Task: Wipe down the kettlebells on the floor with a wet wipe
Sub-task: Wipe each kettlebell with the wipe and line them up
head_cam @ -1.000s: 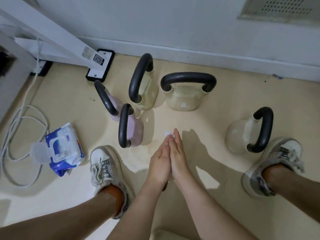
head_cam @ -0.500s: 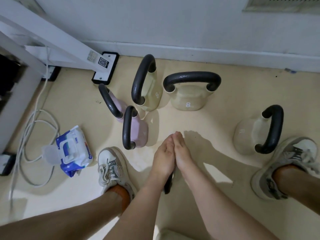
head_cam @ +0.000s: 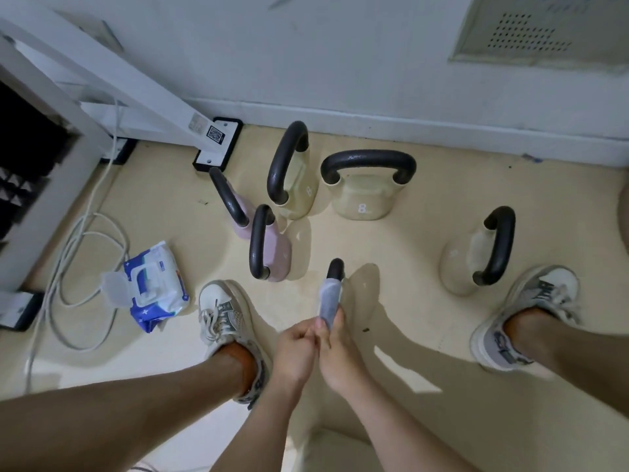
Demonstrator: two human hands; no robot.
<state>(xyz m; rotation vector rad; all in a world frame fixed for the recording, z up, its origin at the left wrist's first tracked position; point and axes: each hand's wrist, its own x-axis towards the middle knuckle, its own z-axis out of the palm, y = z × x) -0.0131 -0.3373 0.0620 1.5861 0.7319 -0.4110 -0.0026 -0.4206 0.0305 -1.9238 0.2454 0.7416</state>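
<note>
- Left hand [head_cam: 294,345]: fingers curled, pinching the near end of the wet wipe [head_cam: 329,301]; pressed against the right hand.
- Right hand [head_cam: 337,350]: fingers curled round the same end, thumb lying on the wipe.
- Wet wipe: wrapped round a black handle [head_cam: 336,269], mid-floor between the two shoes. The handle's bare tip sticks out past the wipe; its kettlebell body cannot be seen.
- Near pink kettlebell [head_cam: 272,250]: upright, just left of the wrapped handle.
- Far pink kettlebell [head_cam: 243,216]: just beyond and touching or nearly touching the near one.
- Two beige kettlebells marked 8, toward the floor's far edge by the wall: left one [head_cam: 299,189] handle edge-on, right one [head_cam: 366,202] handle broadside.
- Unmarked beige kettlebell [head_cam: 457,267]: toward the floor's right edge, just beside the right shoe [head_cam: 531,318].
- Left shoe [head_cam: 224,318]: near the wipe pack [head_cam: 156,287], which lies lid open on the left of the floor.
- White cable [head_cam: 78,253]: looped at the floor's left edge.
- White frame leg [head_cam: 136,83]: ends on a black foot plate [head_cam: 218,144] at the far left corner.
</note>
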